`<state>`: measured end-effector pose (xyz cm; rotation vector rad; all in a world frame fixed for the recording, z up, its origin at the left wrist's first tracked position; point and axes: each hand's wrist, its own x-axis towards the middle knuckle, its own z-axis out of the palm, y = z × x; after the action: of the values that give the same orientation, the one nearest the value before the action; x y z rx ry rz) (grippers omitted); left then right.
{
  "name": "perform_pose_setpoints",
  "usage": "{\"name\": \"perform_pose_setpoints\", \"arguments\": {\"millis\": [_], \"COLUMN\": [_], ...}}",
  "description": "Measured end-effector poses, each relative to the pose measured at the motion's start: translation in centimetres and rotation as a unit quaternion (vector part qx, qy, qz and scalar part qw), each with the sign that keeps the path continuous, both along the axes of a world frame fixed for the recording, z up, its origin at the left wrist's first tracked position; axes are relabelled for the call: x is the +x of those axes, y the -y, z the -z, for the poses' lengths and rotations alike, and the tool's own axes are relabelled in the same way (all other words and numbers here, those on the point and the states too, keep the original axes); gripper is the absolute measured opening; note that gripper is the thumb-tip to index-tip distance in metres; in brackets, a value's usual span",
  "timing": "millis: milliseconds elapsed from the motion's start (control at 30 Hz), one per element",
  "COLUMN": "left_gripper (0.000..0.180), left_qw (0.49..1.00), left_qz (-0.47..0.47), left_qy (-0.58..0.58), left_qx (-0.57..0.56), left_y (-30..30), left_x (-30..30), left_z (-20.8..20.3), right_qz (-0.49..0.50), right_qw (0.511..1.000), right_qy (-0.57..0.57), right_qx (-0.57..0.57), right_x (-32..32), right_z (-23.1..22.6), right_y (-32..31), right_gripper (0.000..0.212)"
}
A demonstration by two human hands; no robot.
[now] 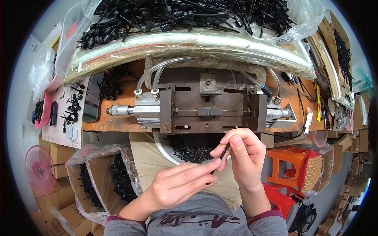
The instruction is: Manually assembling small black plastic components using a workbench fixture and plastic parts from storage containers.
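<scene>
Between my two hands, above my lap, is a slender black plastic part point(224, 154), held at a slant. My right hand point(246, 155) pinches its upper end between thumb and fingertips. My left hand point(173, 187) is closed around the lower end, its fingers stretched across and covering part of it. Just beyond the hands stands a dark metal fixture point(232, 125) with a silver air cylinder point(147, 110) at the left and another cylinder point(275, 113) at the right. Two small dark blocks point(209, 112) meet at its middle. Under the hands, a pile of black parts point(193, 154) lies partly hidden.
A large plastic-lined heap of black parts point(173, 17) fills the bench's far side. Clear air hoses point(157, 72) arch over the fixture. Lined cartons point(98, 177) of black parts stand lower left, near a pink fan point(40, 170). Orange and red stools point(281, 159) are at right.
</scene>
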<state>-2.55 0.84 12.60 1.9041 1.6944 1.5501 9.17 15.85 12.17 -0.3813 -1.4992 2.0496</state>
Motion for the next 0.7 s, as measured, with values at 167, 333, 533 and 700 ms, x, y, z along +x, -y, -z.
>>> {"name": "perform_pose_setpoints", "arguments": {"millis": [167,333,533,700], "left_gripper": [0.032,0.031,0.030,0.030], "left_qw": [1.000,1.000,1.000,1.000], "left_qz": [-0.025,-0.023,-0.021,-0.026], "left_qy": [-0.012,-0.011,-0.008,-0.007], "left_qx": [0.005,0.006,-0.006,-0.007], "left_y": [-0.19,-0.35,-0.41,-0.41], "left_x": [0.15,0.19,0.29,0.37], "left_z": [0.03,0.27,0.25,0.38], "right_qz": [-0.005,-0.003,-0.001,-0.001], "right_qw": [1.000,1.000,1.000,1.000], "right_qy": [0.004,0.006,0.007,0.008], "right_qx": [0.002,0.015,0.030,0.027], "right_x": [0.04,0.33,0.49,0.47], "right_z": [-0.15,-0.01,0.03,0.09], "right_y": [0.05,0.04,-0.03,-0.01], "right_gripper": [0.020,0.019,0.018,0.018]}}
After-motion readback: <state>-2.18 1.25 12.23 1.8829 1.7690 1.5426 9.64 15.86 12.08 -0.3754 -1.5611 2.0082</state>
